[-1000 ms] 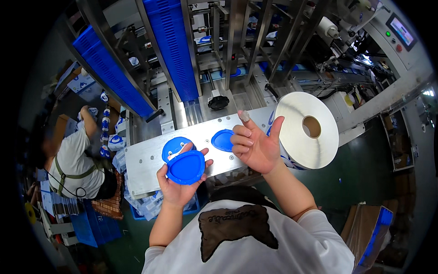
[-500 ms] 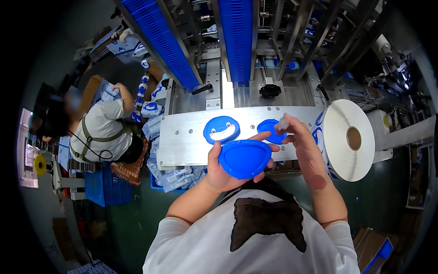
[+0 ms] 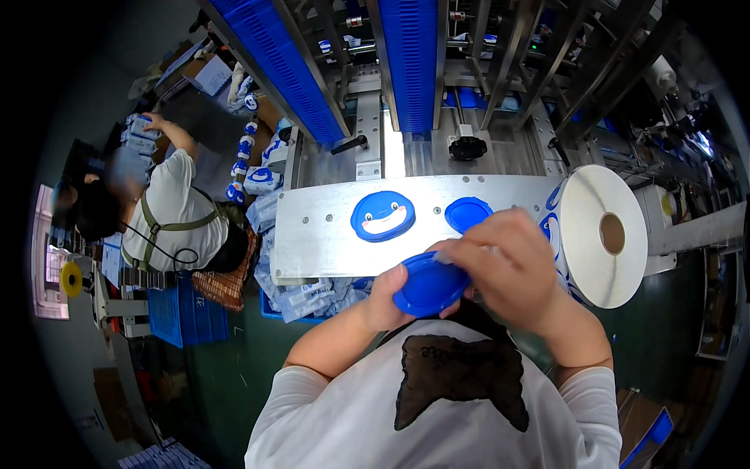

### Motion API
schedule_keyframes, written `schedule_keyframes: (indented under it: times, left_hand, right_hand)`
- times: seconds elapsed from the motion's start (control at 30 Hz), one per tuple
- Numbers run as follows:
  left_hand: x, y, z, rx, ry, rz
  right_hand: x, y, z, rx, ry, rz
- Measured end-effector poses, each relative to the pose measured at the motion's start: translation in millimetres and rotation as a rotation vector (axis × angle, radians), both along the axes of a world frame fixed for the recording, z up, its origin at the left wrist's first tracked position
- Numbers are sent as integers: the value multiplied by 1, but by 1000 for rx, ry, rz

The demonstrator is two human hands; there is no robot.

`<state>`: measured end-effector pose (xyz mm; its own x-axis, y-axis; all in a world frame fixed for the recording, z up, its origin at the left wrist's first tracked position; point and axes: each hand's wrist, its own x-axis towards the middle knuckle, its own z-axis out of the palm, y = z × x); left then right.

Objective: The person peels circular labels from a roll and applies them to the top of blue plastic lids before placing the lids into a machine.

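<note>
My left hand (image 3: 382, 303) grips an oval blue plastic lid (image 3: 430, 293) by its near left rim, thumb on top. Over the lid's far right edge bends my right hand (image 3: 517, 270), its fingers pinched together. A small whitish, translucent bit shows at those fingertips; its kind cannot be made out, and most of it is hidden. Beyond my hands, on the metal plate (image 3: 312, 254), lies a blue-and-white piece with a smiling cartoon face (image 3: 383, 216). To the right of it sits another plain blue lid (image 3: 466, 213), partly covered by my right hand.
A big white label roll (image 3: 582, 250) stands at the plate's right end. Tall stacks of blue lids (image 3: 412, 70) rise in metal guides behind it. Soft packs (image 3: 301, 301) fill a blue crate on the left. Further left, a person (image 3: 176, 211) handles packs.
My right hand has come down and left, from beside the lid onto its far right edge. The lid in my left hand has moved slightly right and tilted. The other person's arm has shifted left.
</note>
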<state>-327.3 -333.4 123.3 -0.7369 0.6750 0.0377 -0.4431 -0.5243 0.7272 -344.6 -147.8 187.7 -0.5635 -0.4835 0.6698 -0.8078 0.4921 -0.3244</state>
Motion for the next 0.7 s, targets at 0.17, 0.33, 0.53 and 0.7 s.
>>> schedule_keyframes:
  times: [0.17, 0.33, 0.53, 0.7]
  left_hand:
    - [-6, -1, -3, 214, -162, -175]
    - [-2, 3, -2, 289, -264, -206]
    - [-8, -3, -2, 186, -329, -327]
    - [-8, -3, -6, 239, -380, -445]
  right_hand:
    - [-5, 30, 2, -369, -210, -131]
    - [-6, 8, 2, -66, -147, 57]
    - [-15, 9, 0, 148, -43, 52]
    - [-17, 17, 3, 95, -9, 62]
